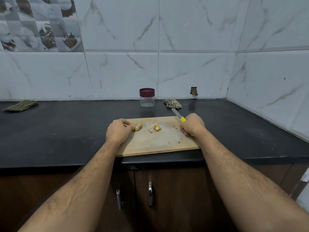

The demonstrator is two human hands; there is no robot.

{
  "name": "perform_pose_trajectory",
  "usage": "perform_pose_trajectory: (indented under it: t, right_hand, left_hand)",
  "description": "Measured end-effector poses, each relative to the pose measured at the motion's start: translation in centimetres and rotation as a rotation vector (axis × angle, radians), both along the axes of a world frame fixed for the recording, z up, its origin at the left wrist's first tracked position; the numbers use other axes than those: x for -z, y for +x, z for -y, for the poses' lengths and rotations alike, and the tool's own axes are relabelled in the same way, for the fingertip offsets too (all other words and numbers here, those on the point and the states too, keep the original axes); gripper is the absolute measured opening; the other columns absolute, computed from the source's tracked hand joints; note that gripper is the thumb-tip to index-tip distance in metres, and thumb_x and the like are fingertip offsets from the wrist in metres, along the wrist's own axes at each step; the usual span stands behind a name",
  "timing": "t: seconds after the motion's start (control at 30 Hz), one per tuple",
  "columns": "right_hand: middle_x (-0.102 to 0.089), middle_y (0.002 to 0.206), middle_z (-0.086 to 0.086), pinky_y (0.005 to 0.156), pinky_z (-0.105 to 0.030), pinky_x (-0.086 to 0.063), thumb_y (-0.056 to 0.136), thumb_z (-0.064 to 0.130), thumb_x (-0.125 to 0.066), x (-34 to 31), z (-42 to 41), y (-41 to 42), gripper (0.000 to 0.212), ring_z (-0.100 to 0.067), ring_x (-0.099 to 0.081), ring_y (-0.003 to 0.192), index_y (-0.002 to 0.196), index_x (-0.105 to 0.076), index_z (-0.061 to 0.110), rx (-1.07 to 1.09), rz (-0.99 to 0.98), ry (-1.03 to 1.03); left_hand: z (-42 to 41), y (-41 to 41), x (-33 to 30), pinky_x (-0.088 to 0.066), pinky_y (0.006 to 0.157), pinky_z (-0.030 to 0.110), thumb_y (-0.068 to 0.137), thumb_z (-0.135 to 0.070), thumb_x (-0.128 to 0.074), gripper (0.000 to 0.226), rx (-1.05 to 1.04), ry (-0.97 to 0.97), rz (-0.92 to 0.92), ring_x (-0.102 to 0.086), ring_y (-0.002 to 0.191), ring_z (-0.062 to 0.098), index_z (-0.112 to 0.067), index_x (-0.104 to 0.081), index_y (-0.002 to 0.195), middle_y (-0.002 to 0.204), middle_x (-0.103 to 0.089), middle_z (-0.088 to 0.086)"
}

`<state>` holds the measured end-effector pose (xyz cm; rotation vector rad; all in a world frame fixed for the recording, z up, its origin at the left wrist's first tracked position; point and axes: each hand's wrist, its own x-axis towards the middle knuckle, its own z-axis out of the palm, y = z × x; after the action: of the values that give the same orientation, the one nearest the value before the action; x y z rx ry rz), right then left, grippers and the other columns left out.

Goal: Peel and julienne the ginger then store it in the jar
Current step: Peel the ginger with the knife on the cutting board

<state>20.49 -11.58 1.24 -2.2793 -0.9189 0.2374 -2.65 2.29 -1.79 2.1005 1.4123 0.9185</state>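
The left hand (119, 132) pinched one ginger piece (138, 127) on the cutting board (157, 143); a second ginger chunk (157, 127) lay mid-board among a few scraps. The right hand (192, 124) clenched a yellow-handled knife (178, 116). No julienne strips showed, and the lidded jar (147, 97) stood empty behind on the tabletop (66, 128).

One head-worn view looks forward and down from above the person's forearms, close over the cutting board (155, 144) at the near edge of the black counter (58, 131), facing the tiled wall (192, 47) behind it
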Motion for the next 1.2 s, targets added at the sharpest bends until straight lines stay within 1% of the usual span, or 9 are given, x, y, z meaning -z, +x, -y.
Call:
perform_pose_trajectory:
  t: [0.2, 0.37, 0.53, 0.67, 0.73, 0.8, 0.93, 1.03, 1.2]
  right_hand:
    - [-0.070, 0.067, -0.003, 0.064, -0.035, -0.056, 0.084, 0.015, -0.064, -1.0, 1.0, -0.2, 0.006, -0.019, -0.063, 0.058, 0.083, -0.067, 0.010, 0.018, 0.007, 0.089]
    - [-0.061, 0.068, -0.002, 0.061, -0.035, -0.053, 0.089, 0.032, -0.063, -1.5, 1.3, -2.4, 0.023, -0.021, -0.057, 0.060, 0.075, -0.059, 0.014, -0.088, 0.057, 0.089]
    - [-0.067, 0.081, -0.009, 0.061, -0.035, -0.051, 0.092, 0.020, -0.047, -1.0, 1.0, -6.0, 0.020, -0.025, -0.060, 0.066, 0.093, -0.063, 0.008, -0.258, 0.039, -0.009]
    - [-0.055, 0.075, -0.002, 0.063, -0.030, -0.042, 0.090, 0.016, -0.049, -0.5, 1.0, -8.5, 0.014, -0.028, -0.056, 0.078, 0.075, -0.049, 0.016, -0.329, 0.124, -0.105]
    - [-0.052, 0.077, -0.001, 0.065, -0.030, -0.041, 0.089, 0.014, -0.049, -0.5, 1.2, -9.5, 0.013, -0.027, -0.055, 0.081, 0.076, -0.048, 0.016, -0.347, 0.167, -0.155]
    - [-0.052, 0.079, -0.001, 0.064, -0.030, -0.041, 0.089, 0.013, -0.048, -0.6, 1.7, -10.2, 0.009, -0.025, -0.054, 0.079, 0.081, -0.050, 0.015, -0.347, 0.199, -0.193]
    - [-0.054, 0.069, -0.004, 0.051, -0.027, -0.037, 0.080, 0.002, -0.049, -1.5, 2.7, -10.8, 0.016, -0.020, -0.050, 0.060, 0.069, -0.049, 0.013, -0.328, 0.236, -0.278]
    - [-0.054, 0.065, -0.006, 0.049, -0.026, -0.035, 0.073, -0.003, -0.052, -2.0, 3.0, -11.1, 0.016, -0.021, -0.050, 0.057, 0.066, -0.049, 0.011, -0.319, 0.250, -0.320]
    - [-0.061, 0.068, -0.002, 0.050, -0.027, -0.038, 0.087, 0.005, -0.040, -1.6, 2.8, -11.7, 0.016, -0.016, -0.058, 0.052, 0.079, -0.049, 0.016, -0.327, 0.268, -0.317]
  left_hand:
    - [0.1, 0.9, -0.5, -0.048, 0.082, 0.032, 0.092, -0.038, -0.064, 0.018, -0.005, 0.009, -0.024, -0.059, 0.098, 0.017, -0.027, -0.071, 0.105, 0.109, -0.069, -0.004]
    - [1.0, 2.2, -0.8, -0.049, 0.087, 0.032, 0.094, -0.041, -0.062, 0.032, 0.082, 0.034, -0.122, -0.062, 0.107, 0.018, -0.021, -0.069, 0.118, 0.114, -0.069, -0.004]
    - [1.2, 2.4, -0.9, -0.053, 0.091, 0.037, 0.092, -0.040, -0.064, 0.025, 0.098, 0.022, -0.178, -0.064, 0.104, 0.018, -0.025, -0.073, 0.110, 0.109, -0.072, -0.004]
    - [1.6, 2.3, -0.8, -0.051, 0.093, 0.035, 0.084, -0.042, -0.073, 0.035, 0.107, 0.022, -0.173, -0.063, 0.108, 0.017, -0.023, -0.070, 0.114, 0.112, -0.071, -0.004]
    - [2.0, 2.3, -0.9, -0.051, 0.090, 0.033, 0.082, -0.042, -0.077, 0.036, 0.127, 0.023, -0.193, -0.063, 0.105, 0.016, -0.023, -0.071, 0.112, 0.105, -0.069, -0.005]
    - [2.3, 2.2, -1.1, -0.051, 0.090, 0.033, 0.079, -0.042, -0.080, 0.035, 0.164, 0.003, -0.195, -0.063, 0.101, 0.016, -0.023, -0.070, 0.106, 0.098, -0.066, -0.007]
    - [2.1, 1.7, -1.7, -0.046, 0.085, 0.027, 0.083, -0.035, -0.079, 0.029, 0.251, -0.069, -0.184, -0.060, 0.101, 0.014, -0.019, -0.072, 0.106, 0.100, -0.066, -0.005]
    - [1.8, 1.3, -1.8, -0.046, 0.081, 0.026, 0.087, -0.030, -0.075, 0.023, 0.248, -0.105, -0.171, -0.061, 0.098, 0.015, -0.020, -0.073, 0.107, 0.101, -0.068, -0.002]
    - [1.5, 1.3, -1.6, -0.049, 0.067, 0.029, 0.082, -0.023, -0.079, 0.011, 0.222, -0.225, -0.059, -0.059, 0.068, 0.015, -0.018, -0.072, 0.088, 0.086, -0.075, 0.005]
